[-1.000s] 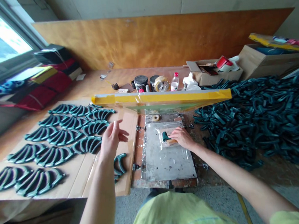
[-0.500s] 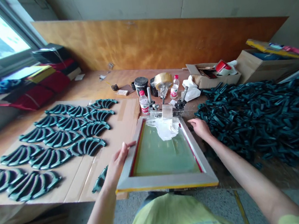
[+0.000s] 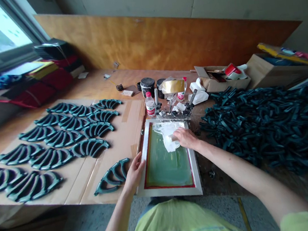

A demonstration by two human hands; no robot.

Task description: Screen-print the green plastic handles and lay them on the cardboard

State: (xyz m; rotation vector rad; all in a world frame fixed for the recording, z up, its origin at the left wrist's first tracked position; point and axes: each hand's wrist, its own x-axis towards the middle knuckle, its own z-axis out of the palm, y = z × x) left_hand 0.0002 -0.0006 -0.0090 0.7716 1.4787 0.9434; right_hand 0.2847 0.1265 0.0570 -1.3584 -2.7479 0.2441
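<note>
Screen frame [image 3: 174, 191] lay lowered at the front of the bench [image 3: 98, 87], left hand [image 3: 134, 171] against its left rail, grip indeterminable, right hand [image 3: 187, 138] pinching a pale block [image 3: 173, 138] at the white paste [image 3: 170, 146]. The step appeared to be taking up the block, and the next move called for a firm pinch and steady frame. Beyond, the black tub's [image 3: 147, 84] contents were hidden; an open carton [image 3: 228, 84] held a red-and-white item [image 3: 232, 70].
</note>
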